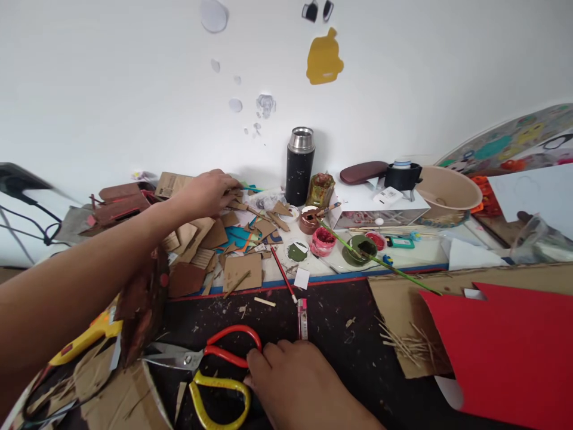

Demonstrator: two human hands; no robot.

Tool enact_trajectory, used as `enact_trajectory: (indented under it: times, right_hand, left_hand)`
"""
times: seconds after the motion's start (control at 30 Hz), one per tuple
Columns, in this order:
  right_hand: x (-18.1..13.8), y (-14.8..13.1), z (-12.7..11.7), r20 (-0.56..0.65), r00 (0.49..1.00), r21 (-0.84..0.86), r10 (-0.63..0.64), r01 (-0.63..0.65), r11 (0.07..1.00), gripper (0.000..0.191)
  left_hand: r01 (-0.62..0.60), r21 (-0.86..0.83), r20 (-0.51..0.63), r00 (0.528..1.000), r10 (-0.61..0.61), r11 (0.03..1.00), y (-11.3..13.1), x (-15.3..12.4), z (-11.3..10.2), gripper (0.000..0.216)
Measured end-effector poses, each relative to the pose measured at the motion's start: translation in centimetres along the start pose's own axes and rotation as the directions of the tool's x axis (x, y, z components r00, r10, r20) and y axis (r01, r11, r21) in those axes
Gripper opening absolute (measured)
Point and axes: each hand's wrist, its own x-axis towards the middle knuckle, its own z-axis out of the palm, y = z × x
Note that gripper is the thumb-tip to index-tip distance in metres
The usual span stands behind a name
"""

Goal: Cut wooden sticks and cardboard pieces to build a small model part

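Note:
My left hand (pixel 212 192) reaches over a pile of cardboard scraps (pixel 244 272) near the wall. Its fingers are bent down onto the pieces; the fingertips are partly hidden, so what they grip cannot be made out. My right hand (pixel 298 382) rests on the dark table (pixel 335 358) with fingers curled under. Its thumb side touches or nearly touches the red handle of the scissors (pixel 192 360), which lie with blades parted, pointing left. The other handle is yellow. A small pink and white packet (pixel 302 319) lies just beyond my right knuckles.
Open paint jars, one brown (pixel 308 222), one pink (pixel 323 242) and one green (pixel 359 249), stand behind a red pencil (pixel 283 272). A black flask (pixel 299 167) is against the wall. Red sheet (pixel 505 352) and cardboard lie right; a yellow glue gun (pixel 89 337) lies left.

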Motion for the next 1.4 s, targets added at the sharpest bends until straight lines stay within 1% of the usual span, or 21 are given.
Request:
enact_trajectory:
  times: [0.1,0.17,0.27,0.43,0.53,0.63,0.73,0.87,1.0,1.07,1.13,1.2,1.33,1.37,1.4]
  right_hand:
    - [0.0,0.0,0.0,0.002,1.0,-0.004,0.004,-0.004,1.0,0.018]
    - [-0.1,0.1,0.0,-0.001,1.0,-0.007,0.006,-0.006,1.0,0.019]
    - [-0.1,0.1,0.2,-0.013,1.0,-0.005,0.01,-0.01,1.0,0.018]
    - [-0.1,0.1,0.3,-0.012,1.0,-0.008,0.011,-0.011,1.0,0.018]
    - [0.0,0.1,0.1,0.007,1.0,0.005,0.006,-0.006,1.0,0.016]
    - [0.0,0.0,-0.1,0.018,1.0,0.021,0.005,-0.006,1.0,0.016]
    - [0.0,-0.1,-0.1,0.029,0.999,0.024,0.014,-0.015,1.0,0.018]
    - [0.0,-0.2,0.0,0.032,0.999,0.021,0.037,-0.038,0.999,0.02]
    - [0.0,-0.2,0.0,0.033,0.999,0.017,0.031,-0.032,0.999,0.02]
    - [-0.1,-0.2,-0.1,0.024,0.999,0.014,0.029,-0.03,0.999,0.02]
    - [-0.1,-0.2,-0.2,0.019,0.999,0.01,0.03,-0.03,0.999,0.02]
    - [-0.1,-0.2,-0.1,0.021,0.999,0.009,0.024,-0.024,1.0,0.021]
    - [-0.2,-0.2,0.3,0.007,0.999,0.018,0.035,-0.035,0.999,0.02]
    - [-0.2,-0.3,0.3,0.005,0.999,0.02,0.042,-0.042,0.999,0.019]
    - [-0.2,-0.3,0.4,0.005,0.999,0.023,0.045,-0.045,0.999,0.017]
  left_hand:
    - [-0.047,0.003,-0.001,0.999,0.047,0.999,-0.1,-0.3,-0.3,0.037]
    - [-0.067,0.029,0.013,0.998,0.067,0.997,0.0,-0.4,-0.1,0.033]
    - [-0.082,0.077,0.033,0.996,0.08,0.994,0.3,-0.5,0.8,0.026]
    - [-0.118,0.072,0.062,0.992,0.114,0.99,1.2,-0.1,2.8,0.029]
    - [-0.105,0.078,0.075,0.992,0.099,0.991,1.4,0.5,3.3,0.025]
    - [-0.055,0.038,0.092,0.995,0.051,0.998,1.1,1.0,2.9,0.022]
    - [-0.015,0.017,0.07,0.997,0.014,1.0,0.3,1.2,2.2,0.033]
    - [-0.006,0.01,0.059,0.998,0.006,1.0,-0.5,1.1,1.8,0.039]
    - [0.017,-0.024,0.066,0.998,-0.015,1.0,-0.5,0.8,1.8,0.041]
    - [0.009,-0.062,0.04,0.999,-0.007,0.998,-0.2,0.4,1.6,0.045]
    - [-0.052,-0.114,0.006,0.999,0.053,0.992,0.5,-0.2,1.2,0.047]
    - [-0.122,-0.158,0.013,0.992,0.125,0.98,1.6,-1.1,0.8,0.042]
    - [-0.144,-0.199,0.191,0.965,0.182,0.969,4.1,-3.8,0.2,0.033]
    - [-0.138,-0.213,0.218,0.958,0.185,0.967,4.7,-4.7,0.2,0.035]
    - [-0.136,-0.231,0.213,0.959,0.186,0.963,5.2,-5.6,0.1,0.04]
